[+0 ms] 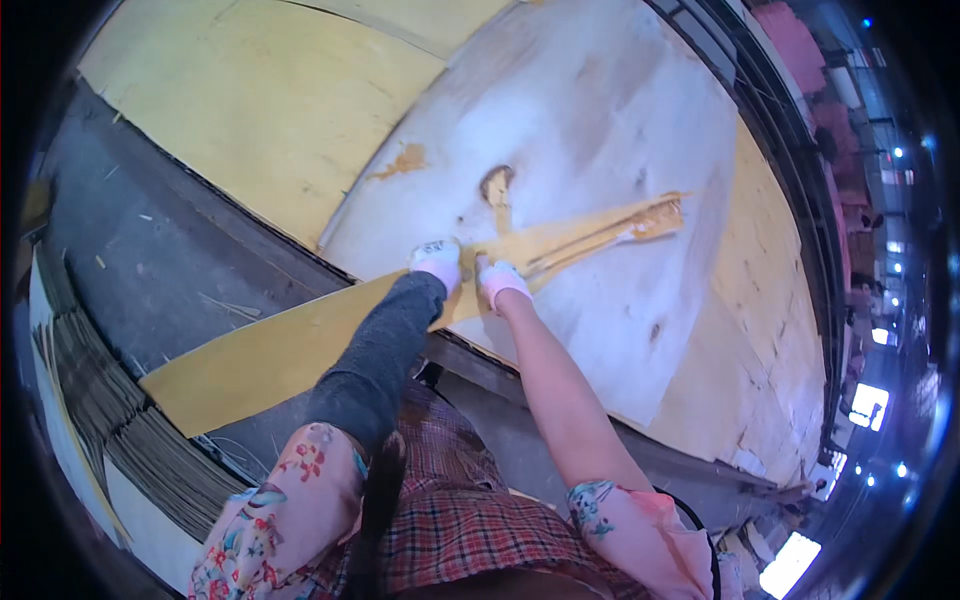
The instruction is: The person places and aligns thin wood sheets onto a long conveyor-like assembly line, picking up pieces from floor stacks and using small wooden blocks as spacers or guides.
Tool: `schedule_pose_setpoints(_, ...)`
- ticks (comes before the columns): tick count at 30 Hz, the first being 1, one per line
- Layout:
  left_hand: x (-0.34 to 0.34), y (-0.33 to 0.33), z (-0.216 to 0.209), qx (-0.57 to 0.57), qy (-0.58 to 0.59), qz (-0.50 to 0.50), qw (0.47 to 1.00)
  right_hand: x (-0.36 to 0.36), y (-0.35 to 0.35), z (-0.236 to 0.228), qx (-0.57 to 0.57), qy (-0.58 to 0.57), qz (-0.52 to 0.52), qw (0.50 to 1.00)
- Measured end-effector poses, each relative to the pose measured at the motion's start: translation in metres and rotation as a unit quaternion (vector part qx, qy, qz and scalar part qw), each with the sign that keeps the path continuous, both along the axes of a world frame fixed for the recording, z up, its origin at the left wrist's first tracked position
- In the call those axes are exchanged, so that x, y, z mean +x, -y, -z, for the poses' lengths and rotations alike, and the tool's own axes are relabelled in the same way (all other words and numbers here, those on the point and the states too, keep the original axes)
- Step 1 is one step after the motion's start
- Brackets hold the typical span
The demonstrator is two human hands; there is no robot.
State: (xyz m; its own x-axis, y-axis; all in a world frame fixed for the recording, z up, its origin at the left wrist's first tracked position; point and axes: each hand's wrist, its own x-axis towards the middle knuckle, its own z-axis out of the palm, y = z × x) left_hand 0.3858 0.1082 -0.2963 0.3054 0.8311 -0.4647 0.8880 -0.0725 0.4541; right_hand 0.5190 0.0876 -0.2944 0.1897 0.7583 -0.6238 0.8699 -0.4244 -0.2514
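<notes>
A long yellowish strip of wood veneer [285, 350] lies slantwise under my hands. Its left end juts past the table edge, and its right end, split and ragged with orange-brown wood, rests on a large pale veneer sheet [600, 310]. My left hand [437, 260], in a whitish glove, is closed on the middle of the strip. Just to the right, my right hand [502, 280], also gloved, grips the same strip near where the split begins, its fingertips partly hidden. Beyond my hands, the pale sheet shows a brown-rimmed hole [497, 186] and an orange-brown patch [402, 161].
Yellow veneer sheets [250, 90] lie at the far left, and more yellow sheet [765, 270] shows at the right. A stack of thin sheets [130, 430] stands at the lower left. Wood scraps lie on the grey floor [140, 230]. A dark metal frame [790, 150] runs along the right.
</notes>
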Motion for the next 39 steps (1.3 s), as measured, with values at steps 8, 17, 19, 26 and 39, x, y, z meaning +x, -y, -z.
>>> schedule_pose_setpoints(8, -0.014, 0.04, -0.02, 0.133, 0.02, 0.006, 0.991, 0.037, 0.156, -0.052, -0.155, -0.228, 0.287, 0.917)
schedule_pose_setpoints(17, 0.012, 0.161, -0.185, 0.157, 0.104, 0.088, 0.978, 0.14, 0.143, -0.142, 0.201, -0.208, 0.388, 0.875)
schedule_pose_setpoints(19, 0.008, 0.182, -0.21, 0.189, 0.133, 0.091, 0.969, 0.153, 0.127, -0.118, 0.246, -0.455, 0.419, 0.747)
schedule_pose_setpoints(26, -0.08, 0.261, -0.261, 0.311, 0.15, 0.054, 0.937, -0.065, 0.16, -0.158, 0.087, -0.558, -0.102, 0.819)
schedule_pose_setpoints(39, -0.316, 0.594, -0.247, 0.235, -0.005, -0.581, 0.779, -0.402, 0.27, -0.216, -0.144, -0.727, -0.294, 0.604)
